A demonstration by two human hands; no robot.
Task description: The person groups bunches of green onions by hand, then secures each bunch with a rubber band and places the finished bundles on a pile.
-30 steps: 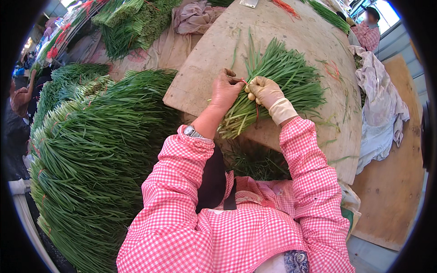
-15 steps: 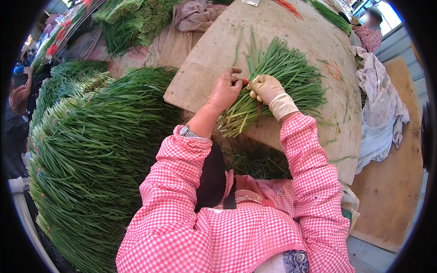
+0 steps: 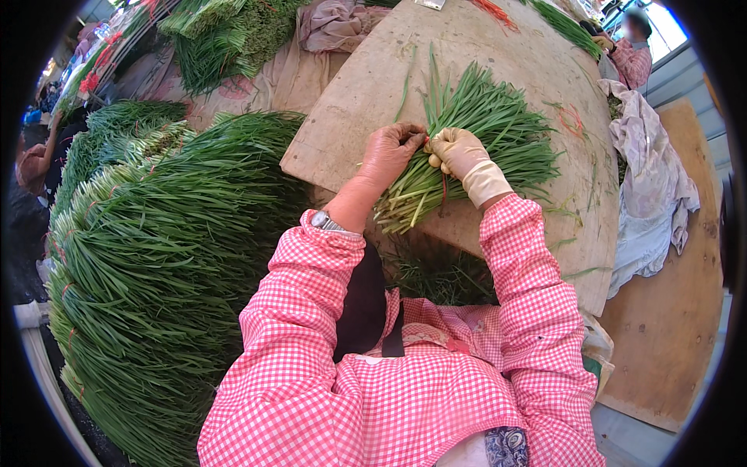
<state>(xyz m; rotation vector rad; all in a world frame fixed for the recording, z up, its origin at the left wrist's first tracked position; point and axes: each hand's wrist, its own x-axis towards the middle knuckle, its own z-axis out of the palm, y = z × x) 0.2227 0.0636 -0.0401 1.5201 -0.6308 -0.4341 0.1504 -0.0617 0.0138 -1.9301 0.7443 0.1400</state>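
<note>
A bunch of green garlic chives (image 3: 510, 117) lies on a wooden board (image 3: 346, 109), pale cut ends toward me and leaf tips pointing away to the right. Around its stalks runs a thin red tie (image 3: 444, 187). My left hand (image 3: 387, 158), bare and with a watch at the wrist, is closed in a pinch over the bunch's left side, on a bit of red tie. Right beside it, my right hand (image 3: 465, 154) in a cream rubber glove pinches at the same tie, its knuckles resting over the stalks. The tie's ends are mostly hidden by the fingers.
A large heap of tied chives (image 3: 171, 257) stands at my left, with more bundles (image 3: 233, 39) behind. Loose red ties (image 3: 572, 121) and stray leaves lie on the board. A pale cloth (image 3: 650, 163) hangs over its right edge. A co-worker (image 3: 629, 54) sits at the far right.
My left hand has shifted slightly right, so that its fingertips now meet my gloved right hand. Less of the red tie shows between them. The bunch has stayed nearly in place.
</note>
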